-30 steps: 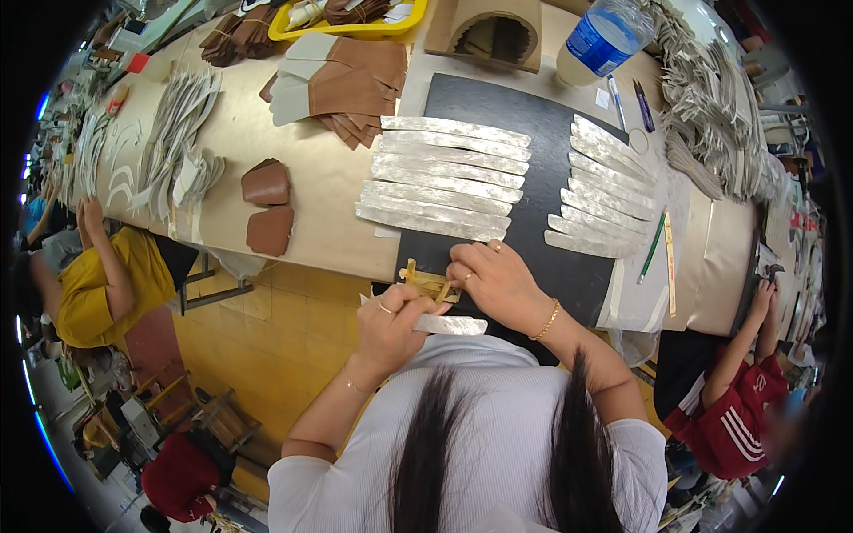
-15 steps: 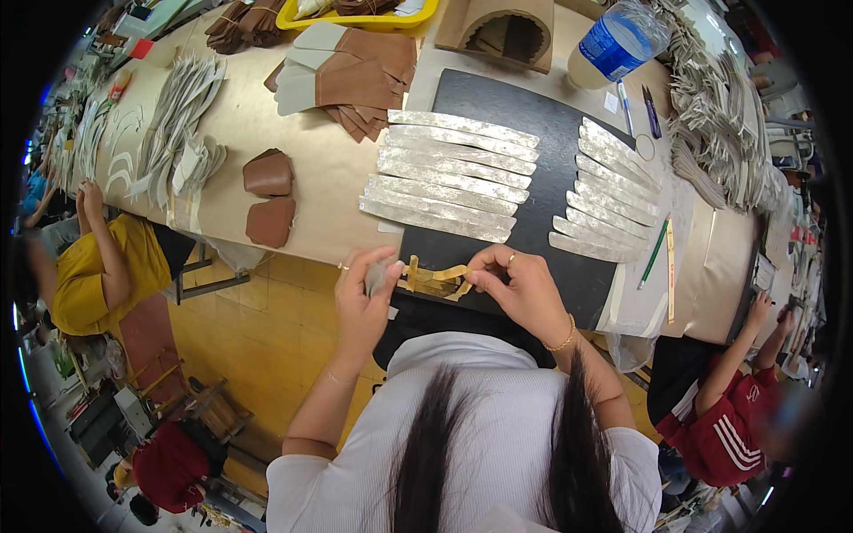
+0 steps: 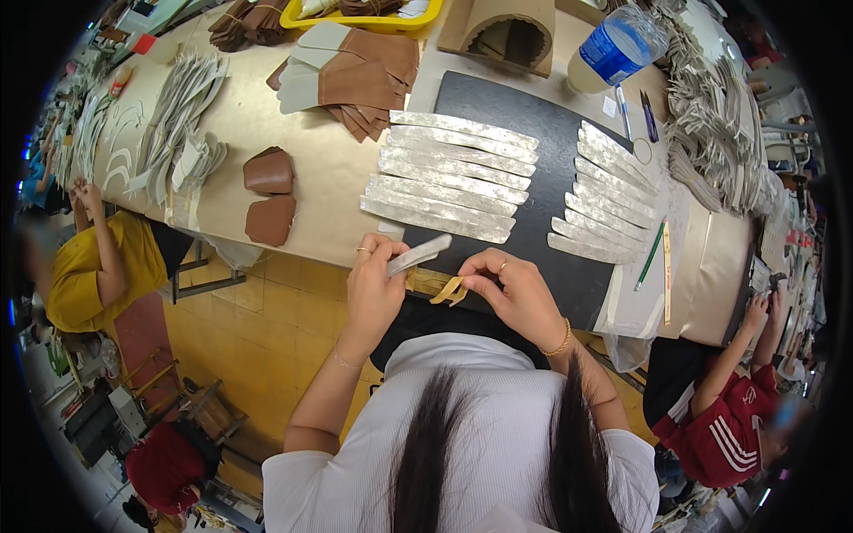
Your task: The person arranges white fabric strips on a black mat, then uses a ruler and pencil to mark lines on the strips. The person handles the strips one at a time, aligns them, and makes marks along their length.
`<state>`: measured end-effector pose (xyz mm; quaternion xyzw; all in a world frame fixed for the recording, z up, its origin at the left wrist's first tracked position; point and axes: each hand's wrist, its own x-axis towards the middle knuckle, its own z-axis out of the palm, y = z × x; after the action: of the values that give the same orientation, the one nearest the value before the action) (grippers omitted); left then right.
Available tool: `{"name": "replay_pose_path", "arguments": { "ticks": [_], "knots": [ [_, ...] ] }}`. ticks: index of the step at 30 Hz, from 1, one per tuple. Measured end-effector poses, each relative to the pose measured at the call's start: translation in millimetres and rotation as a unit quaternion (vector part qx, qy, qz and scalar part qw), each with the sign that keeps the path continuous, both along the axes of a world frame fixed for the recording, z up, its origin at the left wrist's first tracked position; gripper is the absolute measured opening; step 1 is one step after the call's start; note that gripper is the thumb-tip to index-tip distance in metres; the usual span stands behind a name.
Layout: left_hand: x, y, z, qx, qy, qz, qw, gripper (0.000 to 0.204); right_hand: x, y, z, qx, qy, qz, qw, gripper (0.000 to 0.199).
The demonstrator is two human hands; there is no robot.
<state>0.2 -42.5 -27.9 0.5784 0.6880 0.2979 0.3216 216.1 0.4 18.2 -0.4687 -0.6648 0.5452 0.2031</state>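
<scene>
My left hand (image 3: 375, 282) is closed around a few narrow pale grey strips (image 3: 420, 254) that jut out to the right over the table's near edge. My right hand (image 3: 515, 289) pinches a bent yellowish strip (image 3: 450, 291), which looks like tape or thin film and hangs by my fingertips. More yellowish material (image 3: 426, 281) shows along the edge between my hands; its exact form is unclear. Just beyond, a black mat (image 3: 544, 191) bears a left row of silvery-white strips (image 3: 453, 169) and a right row of similar, shorter strips (image 3: 609, 195).
Two brown leather pieces (image 3: 269, 222) and fanned brown-and-grey pieces (image 3: 360, 75) lie to the left. Behind are a yellow tray (image 3: 355, 21), an arched wooden form (image 3: 506, 35) and a plastic bottle (image 3: 609, 53). A green pencil (image 3: 651, 256) lies right. People work on both sides.
The grey strips in my left hand have swung out to the right and now show lengthwise. The yellowish strip, stretched between my hands before, now hangs folded from my right fingertips.
</scene>
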Motion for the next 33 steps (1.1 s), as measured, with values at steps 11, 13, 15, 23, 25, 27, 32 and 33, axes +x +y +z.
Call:
{"name": "replay_pose_path", "arguments": {
  "ticks": [11,13,15,23,25,27,32,33],
  "knots": [
    [-31,-28,32,-0.015,-0.160,-0.021,0.987,0.010,-6,-4,-7,0.061,0.011,0.072,0.995,0.012],
    [-32,-25,42,-0.073,-0.348,0.086,0.931,0.011,-7,-4,-6,0.051,0.027,0.081,0.995,0.013],
    [-23,-17,52,-0.098,-0.427,0.164,0.884,0.013,-9,-1,-1,0.031,0.048,0.103,0.993,0.015],
    [2,-12,45,-0.152,-0.511,0.094,0.841,0.012,-24,-2,5,-0.067,0.069,0.026,0.995,0.019],
    [4,-11,44,-0.153,-0.489,0.082,0.855,0.012,-24,-3,9,-0.081,0.093,-0.006,0.992,0.021],
    [6,-8,45,-0.159,-0.476,0.068,0.862,0.013,-21,-6,5,-0.058,0.100,-0.004,0.993,0.019],
    [17,-1,53,-0.172,-0.460,0.091,0.866,0.019,-2,-10,6,0.100,0.018,-0.001,0.995,0.015],
    [19,0,51,-0.147,-0.462,0.087,0.870,0.023,4,-16,2,0.147,0.023,-0.046,0.988,0.015]
  ]
}}
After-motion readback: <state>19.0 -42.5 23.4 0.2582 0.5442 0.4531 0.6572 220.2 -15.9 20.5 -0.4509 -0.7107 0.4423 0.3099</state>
